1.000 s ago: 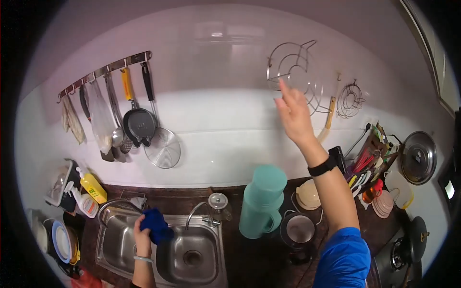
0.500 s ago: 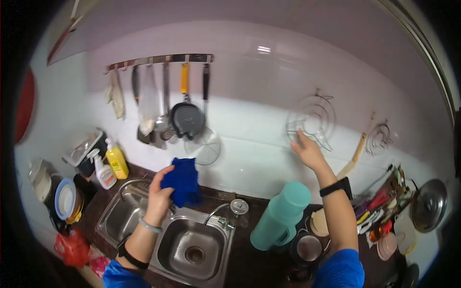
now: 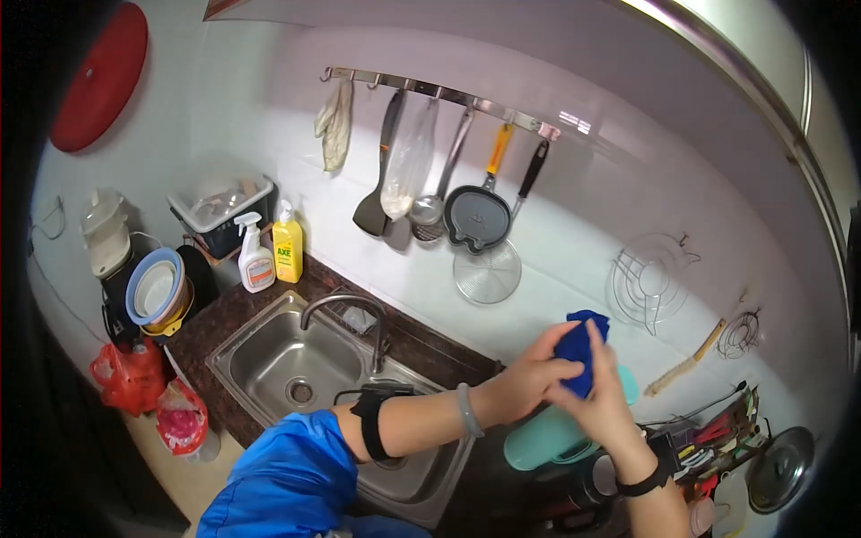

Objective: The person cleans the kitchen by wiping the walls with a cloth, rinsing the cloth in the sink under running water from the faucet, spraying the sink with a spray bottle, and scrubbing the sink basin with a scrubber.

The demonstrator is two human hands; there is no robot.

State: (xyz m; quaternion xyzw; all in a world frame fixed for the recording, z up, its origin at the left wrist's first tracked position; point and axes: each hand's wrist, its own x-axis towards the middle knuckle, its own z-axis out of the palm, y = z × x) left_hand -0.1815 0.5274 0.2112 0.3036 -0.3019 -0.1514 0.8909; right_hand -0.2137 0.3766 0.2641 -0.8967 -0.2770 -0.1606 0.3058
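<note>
A dark blue cloth [image 3: 574,359] is up in front of the wall, between my two hands. My left hand [image 3: 531,375] grips it from the left, thumb across its front. From the right, my right hand [image 3: 606,402] presses against the same cloth, with its fingers pointing up along the edge; part of its grip is hidden. Just below both hands, a teal thermos jug [image 3: 536,441] stands on the dark counter, partly covered by them. My left forearm reaches across the right-hand basin of the steel sink [image 3: 269,345].
A spray bottle [image 3: 256,260] and yellow soap bottle [image 3: 288,244] stand behind the sink. The faucet [image 3: 381,332] rises between the basins. A small pan [image 3: 478,218] and other utensils hang from the wall rail [image 3: 439,92]. A pot lid [image 3: 780,469] leans at right.
My left hand has carried the blue cloth rightward to meet my right hand, which has come down from the wire rack on the wall. The view has turned left and tilted.
</note>
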